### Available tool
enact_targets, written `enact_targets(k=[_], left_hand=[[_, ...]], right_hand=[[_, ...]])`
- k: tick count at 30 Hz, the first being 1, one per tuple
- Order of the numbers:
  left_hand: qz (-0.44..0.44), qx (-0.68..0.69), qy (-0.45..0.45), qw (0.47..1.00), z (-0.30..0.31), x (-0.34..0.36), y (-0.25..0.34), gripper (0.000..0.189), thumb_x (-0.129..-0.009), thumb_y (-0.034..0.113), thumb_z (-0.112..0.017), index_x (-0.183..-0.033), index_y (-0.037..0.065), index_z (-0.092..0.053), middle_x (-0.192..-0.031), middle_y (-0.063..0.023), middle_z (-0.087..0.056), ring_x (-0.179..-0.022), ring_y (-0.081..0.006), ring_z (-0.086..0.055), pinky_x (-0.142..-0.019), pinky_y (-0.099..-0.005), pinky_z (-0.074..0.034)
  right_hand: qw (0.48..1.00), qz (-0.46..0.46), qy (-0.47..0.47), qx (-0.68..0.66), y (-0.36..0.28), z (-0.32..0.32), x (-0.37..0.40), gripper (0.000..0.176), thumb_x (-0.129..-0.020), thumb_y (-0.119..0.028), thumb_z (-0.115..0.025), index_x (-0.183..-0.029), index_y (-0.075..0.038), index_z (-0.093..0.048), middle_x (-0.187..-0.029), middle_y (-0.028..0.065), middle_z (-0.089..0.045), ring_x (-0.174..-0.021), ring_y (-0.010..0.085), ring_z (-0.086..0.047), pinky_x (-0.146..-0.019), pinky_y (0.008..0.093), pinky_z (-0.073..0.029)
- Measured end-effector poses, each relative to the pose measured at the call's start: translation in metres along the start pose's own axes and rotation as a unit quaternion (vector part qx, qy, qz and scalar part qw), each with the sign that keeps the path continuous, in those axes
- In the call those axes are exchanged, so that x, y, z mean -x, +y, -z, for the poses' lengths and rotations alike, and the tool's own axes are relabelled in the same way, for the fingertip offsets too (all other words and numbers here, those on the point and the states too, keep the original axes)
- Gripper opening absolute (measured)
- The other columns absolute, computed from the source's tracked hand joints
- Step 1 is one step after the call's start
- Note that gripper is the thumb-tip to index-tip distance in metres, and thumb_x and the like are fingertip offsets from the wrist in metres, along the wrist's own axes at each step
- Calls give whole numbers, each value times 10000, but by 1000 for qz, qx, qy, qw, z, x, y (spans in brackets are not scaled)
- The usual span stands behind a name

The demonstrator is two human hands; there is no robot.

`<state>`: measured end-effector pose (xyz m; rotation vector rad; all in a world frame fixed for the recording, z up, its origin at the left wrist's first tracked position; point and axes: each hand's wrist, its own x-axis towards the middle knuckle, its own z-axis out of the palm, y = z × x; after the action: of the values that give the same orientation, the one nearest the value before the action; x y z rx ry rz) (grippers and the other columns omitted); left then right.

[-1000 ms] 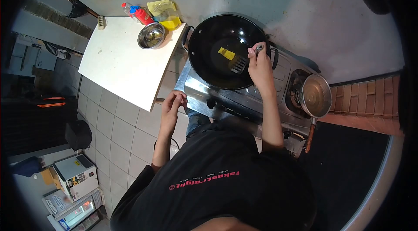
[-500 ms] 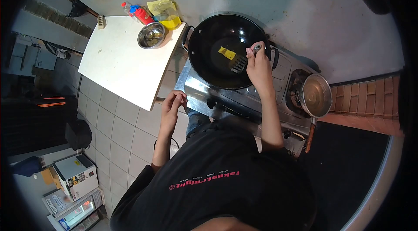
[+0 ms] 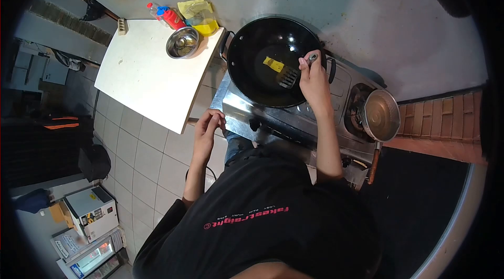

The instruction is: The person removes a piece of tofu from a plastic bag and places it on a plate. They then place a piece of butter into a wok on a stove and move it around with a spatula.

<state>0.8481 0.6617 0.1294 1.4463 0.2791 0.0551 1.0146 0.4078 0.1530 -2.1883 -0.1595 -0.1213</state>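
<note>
My right hand (image 3: pixel 315 85) is closed around the handle of a slotted spatula (image 3: pixel 287 77), over the right side of a large black wok (image 3: pixel 247 80). The spatula's slotted head is down inside the wok, just beside a small yellow rectangular piece (image 3: pixel 273 64). That piece lies on the wok's shiny dark bottom. Away from the wok, my left hand (image 3: pixel 210 121) hangs near the stove's front left corner, its fingers curled in and the thumb against them. Nothing shows between them.
The wok sits on a steel gas stove (image 3: pixel 294 124). A saucepan (image 3: pixel 381 116) with a wooden handle stands on the right burner. On the white table (image 3: pixel 152 79) are a metal bowl (image 3: pixel 182 42), a red bottle (image 3: pixel 172 18) and a yellow packet (image 3: pixel 202 16).
My right hand has shifted slightly to the right, and the spatula's head has turned a little in the wok. The yellow piece and my left hand look unmoved.
</note>
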Motion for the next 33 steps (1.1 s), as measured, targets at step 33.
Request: enact_targets(k=[33], left_hand=[[-3, -4, -1, 1000, -1, 2, 2, 195, -1011, 203, -498, -953, 38, -583, -824, -11, -553, -742, -95, -513, -714, -240, -410]], right_hand=[[1000, 8, 0, 9, -5, -1, 0, 214, -1006, -231, -471, -1063, -41, -391, -847, 221, -634, -855, 466, -621, -717, 522, -478]])
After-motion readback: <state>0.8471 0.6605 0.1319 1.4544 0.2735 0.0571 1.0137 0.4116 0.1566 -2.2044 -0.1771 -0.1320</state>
